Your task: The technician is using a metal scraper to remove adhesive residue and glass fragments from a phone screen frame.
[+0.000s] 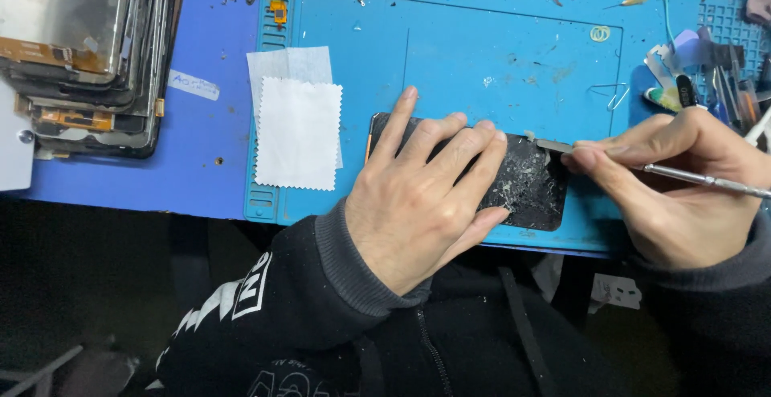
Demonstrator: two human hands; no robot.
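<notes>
A black phone point(532, 188) with a badly cracked surface lies flat on the blue work mat point(482, 51) near its front edge. My left hand point(422, 188) presses down on it, fingers spread over most of its length. My right hand point(671, 184) grips a thin metal scraper tool point(691, 177) like a pen. The tool's flat tip touches the phone's upper right corner, where pale flakes and shards cover the glass.
Two white cloth squares point(295, 128) lie left of the phone. A stack of old phone screens point(84, 51) fills the far left. Small parts, paper clips point(614, 96) and picks sit along the mat's back and right edges. The table's front edge runs just below the phone.
</notes>
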